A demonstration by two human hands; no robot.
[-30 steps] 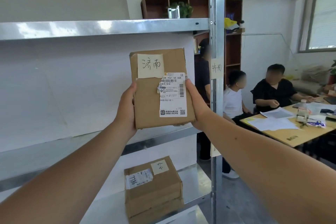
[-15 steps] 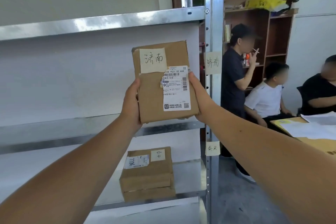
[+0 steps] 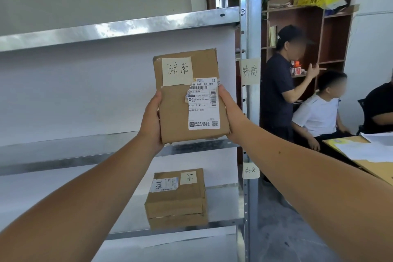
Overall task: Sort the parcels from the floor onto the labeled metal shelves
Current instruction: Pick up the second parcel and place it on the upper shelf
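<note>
Nearest are the two bare forearms, reaching up and forward from the bottom corners. The left hand (image 3: 151, 121) clamps the left edge of a brown cardboard parcel (image 3: 187, 95), and the right hand (image 3: 230, 112) presses the opposite edge, so the parcel is held upright between both palms, its labelled face turned toward the camera. It hangs in the air in front of the middle shelf (image 3: 85, 144), its bottom edge about level with that shelf's front lip, not yet resting on it.

A yellowish note (image 3: 177, 71) with handwritten characters is stuck on its upper left, and a white shipping label (image 3: 203, 103) covers the right side. The note's characters match those on the paper tag (image 3: 250, 71) on the metal post (image 3: 249, 112) just right of the parcel, so this level looks like its destination.

The parcel seems light, judging by how easily it is held at arm's length, and stiff enough to keep its shape, though the corners are slightly crushed. Cardboard and tape offer fair grip; squeezing the two long edges, as now, seems the soundest hold.

Lower down, a second box (image 3: 177, 200) sits on the lower shelf (image 3: 223, 200), near a tag (image 3: 251, 170) on the post. Farther right, people sit at a worktop (image 3: 374, 166) before a wooden bookcase (image 3: 331, 27).
</note>
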